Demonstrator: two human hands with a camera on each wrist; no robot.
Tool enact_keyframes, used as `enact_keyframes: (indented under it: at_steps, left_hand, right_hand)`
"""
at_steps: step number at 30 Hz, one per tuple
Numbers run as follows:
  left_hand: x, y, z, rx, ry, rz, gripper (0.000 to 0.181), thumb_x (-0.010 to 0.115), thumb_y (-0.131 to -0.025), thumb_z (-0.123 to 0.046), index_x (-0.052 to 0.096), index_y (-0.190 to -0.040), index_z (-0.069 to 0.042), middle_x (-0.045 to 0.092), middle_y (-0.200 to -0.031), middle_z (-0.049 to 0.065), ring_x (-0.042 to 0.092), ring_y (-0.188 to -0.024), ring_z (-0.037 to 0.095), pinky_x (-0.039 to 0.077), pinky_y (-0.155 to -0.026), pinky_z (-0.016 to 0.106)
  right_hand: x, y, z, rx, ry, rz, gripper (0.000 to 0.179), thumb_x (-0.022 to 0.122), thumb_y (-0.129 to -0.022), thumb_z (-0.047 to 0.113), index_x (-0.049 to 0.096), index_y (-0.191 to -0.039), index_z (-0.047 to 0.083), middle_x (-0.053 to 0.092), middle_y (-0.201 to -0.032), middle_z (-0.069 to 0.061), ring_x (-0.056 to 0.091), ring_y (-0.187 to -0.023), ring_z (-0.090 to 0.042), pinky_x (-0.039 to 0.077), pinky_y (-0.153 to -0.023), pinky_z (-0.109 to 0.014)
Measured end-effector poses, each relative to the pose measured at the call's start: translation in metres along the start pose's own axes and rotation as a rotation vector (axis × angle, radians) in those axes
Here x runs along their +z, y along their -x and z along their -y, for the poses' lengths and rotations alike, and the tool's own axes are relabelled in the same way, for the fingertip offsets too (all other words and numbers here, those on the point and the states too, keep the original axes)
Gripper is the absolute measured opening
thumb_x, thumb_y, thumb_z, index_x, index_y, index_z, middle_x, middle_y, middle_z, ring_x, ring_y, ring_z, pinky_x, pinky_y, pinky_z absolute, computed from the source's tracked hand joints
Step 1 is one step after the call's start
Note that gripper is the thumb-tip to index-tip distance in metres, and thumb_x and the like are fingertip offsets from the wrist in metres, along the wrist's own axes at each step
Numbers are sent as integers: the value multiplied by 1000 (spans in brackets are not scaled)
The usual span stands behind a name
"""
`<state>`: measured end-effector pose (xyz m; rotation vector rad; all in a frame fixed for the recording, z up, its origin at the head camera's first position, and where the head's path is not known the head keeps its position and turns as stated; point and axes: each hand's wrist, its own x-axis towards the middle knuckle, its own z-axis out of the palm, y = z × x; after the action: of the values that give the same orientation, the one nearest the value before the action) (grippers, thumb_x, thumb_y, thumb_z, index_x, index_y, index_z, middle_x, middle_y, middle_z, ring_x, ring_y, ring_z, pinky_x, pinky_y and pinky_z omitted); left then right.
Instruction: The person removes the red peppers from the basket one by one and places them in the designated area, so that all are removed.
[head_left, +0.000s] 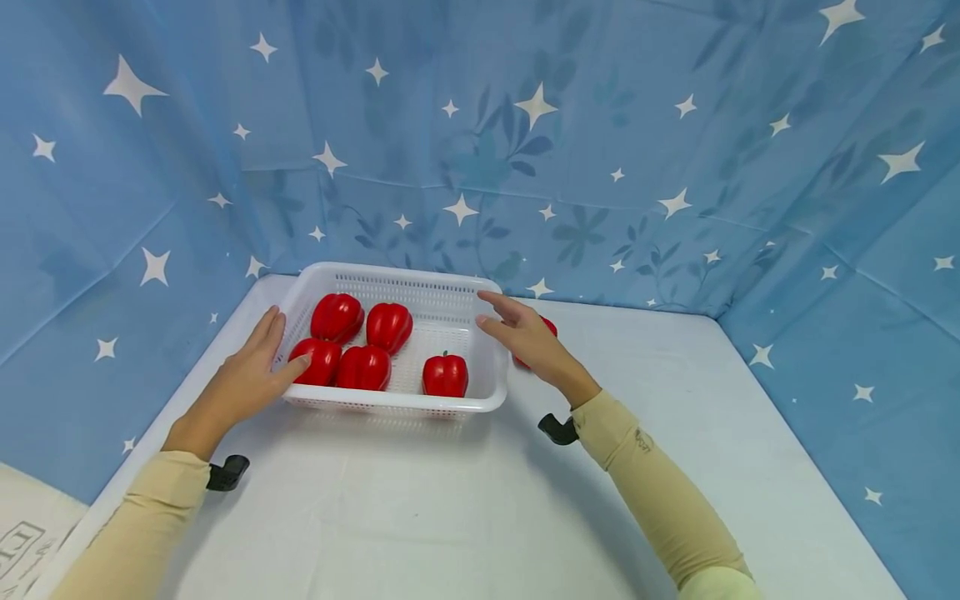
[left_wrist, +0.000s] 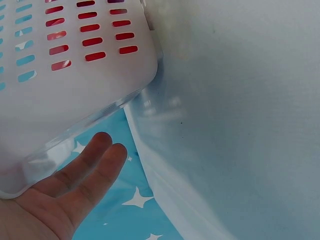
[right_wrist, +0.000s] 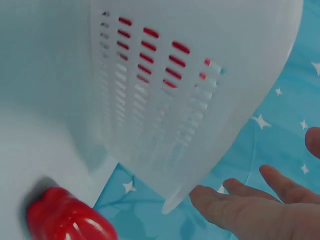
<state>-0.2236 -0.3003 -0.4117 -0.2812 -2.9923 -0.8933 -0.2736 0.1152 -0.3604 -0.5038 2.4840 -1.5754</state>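
Note:
A white plastic basket (head_left: 397,402) with slotted walls stands toward the back left of the table. Inside it lie several red bell peppers, most grouped at the left, and a single bell pepper (head_left: 446,377) at the front right. My left hand (head_left: 243,379) is at the basket's left end, fingers straight along the outside and thumb over the rim. At the opposite end, my right hand (head_left: 534,340) has its fingers extended, fingertips right at the rim. Another red pepper (right_wrist: 70,217) lies on the table outside the basket, mostly hidden behind my right hand in the head view.
A white cloth covers the table (head_left: 420,508). Blue curtains (head_left: 600,150) with white stars and leaf prints hang along its back and sides. A dark wrist-mounted piece (head_left: 559,429) juts from the right cuff, and a similar one (head_left: 228,473) from the left.

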Motion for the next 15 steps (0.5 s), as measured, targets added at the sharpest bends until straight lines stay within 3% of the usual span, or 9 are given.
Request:
enact_keyframes:
  at_steps: [5, 11, 15]
  left_hand:
    - [-1, -1, 0, 1, -7, -1, 99, 59, -106, -44, -1, -167, 5, -6, -176, 28, 18, -152, 62, 42, -97, 81]
    - [0, -1, 0, -3, -3, 2, 99, 59, -106, -44, -1, -168, 5, -5, -176, 28, 17, -153, 62, 42, -98, 81]
    - [0, -1, 0, -5, -5, -1, 99, 60, -106, -44, -1, -167, 5, -5, -176, 28, 18, -152, 62, 43, -97, 81]
  right_hand:
    - [7, -3, 6, -19, 50, 57, 70, 69, -103, 30, 43, -166, 13, 38, -170, -14, 39, -153, -44, 49, -111, -60]
    - [17, -7, 9, 13, 106, 145, 79, 75, -98, 34, 40, -167, 18, 39, -170, -7, 34, -156, -39, 49, -111, -61]
    - [25, -13, 9, 51, 198, 218, 83, 76, -97, 33, 37, -168, 14, 41, -168, -13, 39, -153, -39, 50, -110, -62]
